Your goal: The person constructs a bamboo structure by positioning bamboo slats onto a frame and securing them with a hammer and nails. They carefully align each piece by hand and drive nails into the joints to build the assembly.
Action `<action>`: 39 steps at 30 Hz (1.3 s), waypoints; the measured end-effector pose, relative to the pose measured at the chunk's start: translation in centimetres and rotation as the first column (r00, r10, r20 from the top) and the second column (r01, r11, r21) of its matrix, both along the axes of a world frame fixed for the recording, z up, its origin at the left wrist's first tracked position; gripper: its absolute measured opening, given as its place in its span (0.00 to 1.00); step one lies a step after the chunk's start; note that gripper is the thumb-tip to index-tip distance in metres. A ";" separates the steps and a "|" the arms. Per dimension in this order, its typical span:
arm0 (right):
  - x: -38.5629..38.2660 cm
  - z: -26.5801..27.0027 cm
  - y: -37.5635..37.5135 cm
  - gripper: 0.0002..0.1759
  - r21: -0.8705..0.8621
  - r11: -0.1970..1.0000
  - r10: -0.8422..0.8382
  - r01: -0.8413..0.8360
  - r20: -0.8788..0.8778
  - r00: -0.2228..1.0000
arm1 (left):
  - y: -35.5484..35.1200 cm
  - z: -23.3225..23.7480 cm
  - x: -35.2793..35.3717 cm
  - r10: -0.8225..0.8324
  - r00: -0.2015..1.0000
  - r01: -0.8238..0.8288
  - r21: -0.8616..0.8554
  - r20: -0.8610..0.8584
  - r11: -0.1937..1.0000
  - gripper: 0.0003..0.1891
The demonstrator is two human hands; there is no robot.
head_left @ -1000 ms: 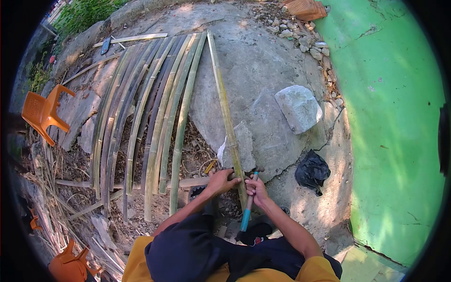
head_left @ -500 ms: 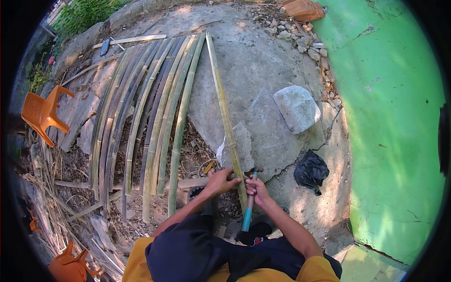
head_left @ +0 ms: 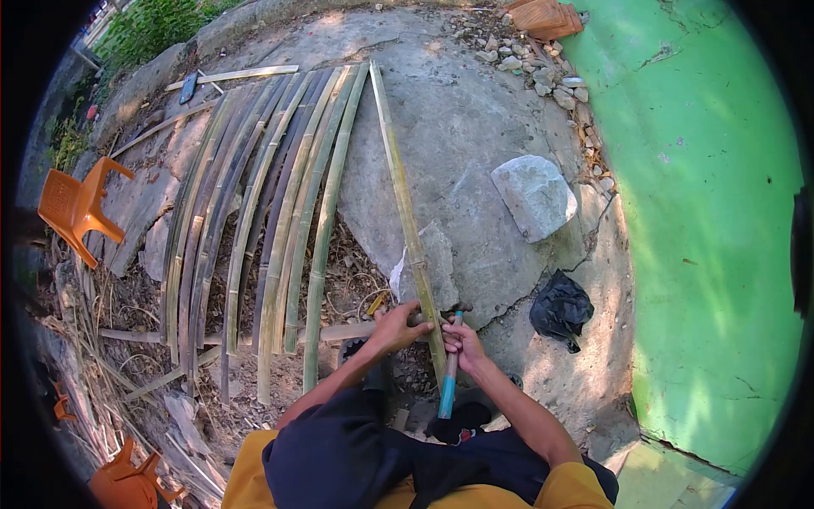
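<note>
A long split bamboo strip (head_left: 405,212) runs from the far slab down to between my hands. My left hand (head_left: 397,328) is closed on its near part, thumb and fingers against the left edge. On the other side, my right hand (head_left: 465,346) grips a hammer (head_left: 447,397) with a turquoise-ended handle. The handle points toward me, and the head, by the strip's right side, is small and partly hidden. The right fingertips are also at the strip's edge. Left of this strip lies a row of several bamboo strips (head_left: 284,229), side by side.
A crossways bamboo piece (head_left: 140,334) lies under the row's near ends. To the right are a large pale stone (head_left: 534,198) and a black plastic bag (head_left: 561,310). Orange chairs (head_left: 80,208) stand left, beyond the row lies a phone (head_left: 188,87), and a green surface (head_left: 704,229) borders the right.
The hammer has turned slightly in my right hand, its head showing less than before. Both hands stay at nearly the same place on the strip, and the view has shifted a little.
</note>
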State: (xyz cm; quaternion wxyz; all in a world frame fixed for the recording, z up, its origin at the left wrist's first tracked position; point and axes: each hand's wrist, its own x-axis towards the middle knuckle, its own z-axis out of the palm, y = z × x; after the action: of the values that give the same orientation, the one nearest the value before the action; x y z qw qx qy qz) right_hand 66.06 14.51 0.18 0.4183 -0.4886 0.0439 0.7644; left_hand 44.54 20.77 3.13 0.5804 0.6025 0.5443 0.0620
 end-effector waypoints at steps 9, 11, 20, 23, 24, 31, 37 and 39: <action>-0.3 0.6 0.2 0.14 0.014 1.000 0.010 -0.011 0.010 1.000 | -0.1 -0.3 0.0 0.002 1.000 -0.002 0.021 0.018 1.000 0.30; -0.3 0.6 0.3 0.15 0.025 1.000 0.016 -0.017 0.014 1.000 | -0.1 -0.4 -0.1 0.002 1.000 -0.002 0.018 0.019 1.000 0.30; -0.3 0.3 0.4 0.15 0.021 0.999 0.037 -0.038 0.027 0.999 | -0.2 -0.4 -0.1 -0.001 1.000 0.001 0.005 0.023 1.000 0.30; -0.4 0.5 0.4 0.14 0.033 0.999 0.023 -0.024 0.029 0.999 | -0.3 -0.6 -0.1 0.000 1.000 -0.001 0.020 0.031 1.000 0.30; -0.4 0.5 0.3 0.14 0.033 0.999 0.023 -0.024 0.029 0.999 | -0.2 -0.3 -0.1 0.000 1.000 0.000 0.012 0.031 1.000 0.30; -0.3 0.4 0.4 0.14 0.019 1.000 0.024 -0.024 0.016 1.000 | -0.2 -0.5 -0.1 -0.005 1.000 0.005 0.018 0.025 1.000 0.30; -0.5 0.6 0.5 0.11 -0.002 1.000 0.000 0.000 0.024 1.000 | -0.2 -0.4 0.0 0.005 0.999 -0.005 -0.006 0.033 1.000 0.30; -0.4 0.4 0.5 0.11 0.001 1.000 0.002 -0.002 0.020 1.000 | -0.3 -0.7 0.1 0.005 0.999 -0.005 0.001 0.033 1.000 0.30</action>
State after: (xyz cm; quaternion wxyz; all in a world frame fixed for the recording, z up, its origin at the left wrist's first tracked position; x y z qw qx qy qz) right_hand 65.65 14.98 0.62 0.4180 -0.4962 0.0390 0.7600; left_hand 44.59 20.48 2.46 0.5888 0.6001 0.5364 0.0735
